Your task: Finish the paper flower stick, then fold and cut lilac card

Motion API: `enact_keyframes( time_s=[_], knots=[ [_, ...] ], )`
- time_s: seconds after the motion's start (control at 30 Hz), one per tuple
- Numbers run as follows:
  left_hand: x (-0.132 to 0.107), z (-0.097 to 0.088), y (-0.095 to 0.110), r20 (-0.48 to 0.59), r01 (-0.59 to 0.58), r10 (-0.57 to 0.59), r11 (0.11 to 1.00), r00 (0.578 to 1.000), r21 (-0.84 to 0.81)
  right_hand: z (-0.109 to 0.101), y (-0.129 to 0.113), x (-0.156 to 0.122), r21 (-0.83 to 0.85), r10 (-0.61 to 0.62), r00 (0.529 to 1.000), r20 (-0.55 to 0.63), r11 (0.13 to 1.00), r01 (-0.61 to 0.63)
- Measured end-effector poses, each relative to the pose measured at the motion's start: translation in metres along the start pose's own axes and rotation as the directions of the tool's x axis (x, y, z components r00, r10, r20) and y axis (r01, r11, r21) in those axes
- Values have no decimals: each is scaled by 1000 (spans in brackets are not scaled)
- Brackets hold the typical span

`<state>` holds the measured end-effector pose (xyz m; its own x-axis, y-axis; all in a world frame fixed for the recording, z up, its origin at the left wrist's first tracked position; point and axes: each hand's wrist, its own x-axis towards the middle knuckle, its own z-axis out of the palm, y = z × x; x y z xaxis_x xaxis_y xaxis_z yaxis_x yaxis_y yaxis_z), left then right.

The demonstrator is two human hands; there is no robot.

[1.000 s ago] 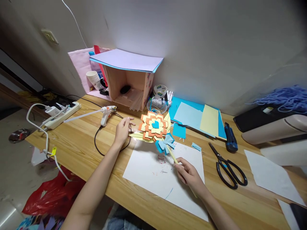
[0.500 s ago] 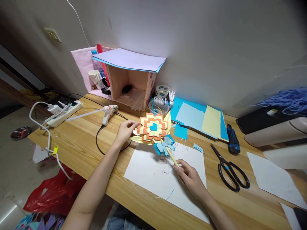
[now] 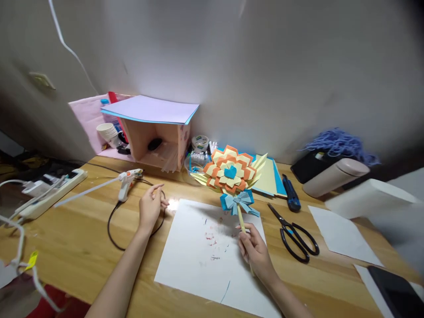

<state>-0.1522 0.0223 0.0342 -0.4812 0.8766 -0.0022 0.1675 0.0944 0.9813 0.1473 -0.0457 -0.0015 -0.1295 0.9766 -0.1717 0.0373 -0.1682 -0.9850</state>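
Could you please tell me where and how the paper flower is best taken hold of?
I'd grip the flower by its stem, below the bow, from the near side, where the right hand holds it. The stem is slim, straight and angled toward the person, while the layered petals and spread leaves look thin and could crease.

Scissors [image 3: 285,224] right of flower [image 3: 230,172]

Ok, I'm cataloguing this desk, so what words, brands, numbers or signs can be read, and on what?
No text is readable.
Round white tape roll: label print too small.
Small yellow tag on white cord: marks too blurred.
Clear plastic bottle with blue cap: label too blurred.
White paper sheet: coloured marks, none legible.
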Motion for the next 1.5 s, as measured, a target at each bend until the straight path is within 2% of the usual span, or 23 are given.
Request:
enact_keyframes(
  time_s=[0.07, 0.17, 0.2, 0.27, 0.33, 0.4, 0.43, 0.53, 0.63, 0.73, 0.93, 1.07, 1.13, 1.23, 1.4, 1.5],
  knots=[
    [1, 4, -7, 67, -32, 32, 999, 997, 7, 2, -1, 2, 52, 14, 1000, 0, 999, -14],
    [2, 20, -17, 117, -152, 152, 988, 982, -3, 9, -2, 3, 146, 4, 999, 35, 989, -9],
    [0, 28, -16, 146, -135, 137, 991, 980, -25, 11, -1, 3, 173, 2, 999, 40, 985, -8],
    [-8, 47, -8, 269, -3, 34, 993, 963, -116, 16, 0, 2, 215, 3, 999, 39, 977, -11],
    [-21, 69, 11, 443, 159, -24, 950, 896, -270, 20, 0, 1, 234, 5, 999, 33, 972, -13],
    [-33, 94, 36, 542, 260, 0, 878, 840, -401, 22, 0, 0, 236, 0, 1000, 20, 972, -4],
    [-38, 106, 49, 556, 287, 5, 852, 831, -437, 23, 0, -1, 236, -7, 1000, 12, 972, 3],
    [-42, 137, 75, 499, 316, -29, 804, 866, -503, 22, -1, -2, 221, -27, 1000, -6, 975, 27],
    [-37, 158, 83, 439, 338, -102, 795, 893, -503, 21, -3, -2, 172, -45, 997, -59, 984, 54],
    [-36, 171, 82, 419, 403, -204, 787, 885, -467, 21, -4, -2, 133, -42, 995, -90, 990, 54],
    [-43, 187, 90, 442, 502, -284, 687, 851, -525, 23, -3, -4, 75, -57, 998, -26, 995, 59],
    [-43, 188, 95, 531, 554, -267, 659, 804, -508, 22, -2, -4, 70, -69, 998, -12, 995, 70],
    [-42, 186, 97, 559, 557, -240, 656, 794, -510, 22, -2, -3, 85, -74, 997, -3, 994, 74],
    [-40, 183, 99, 557, 535, -204, 655, 805, -534, 20, 0, -2, 139, -68, 997, 32, 988, 63],
    [-37, 177, 102, 492, 480, -187, 660, 850, -579, 20, 5, -2, 208, -58, 980, 189, 978, 18],
    [-35, 174, 104, 439, 442, -191, 676, 878, -589, 24, 6, -4, 200, -52, 991, 121, 979, 27]
  ],
)
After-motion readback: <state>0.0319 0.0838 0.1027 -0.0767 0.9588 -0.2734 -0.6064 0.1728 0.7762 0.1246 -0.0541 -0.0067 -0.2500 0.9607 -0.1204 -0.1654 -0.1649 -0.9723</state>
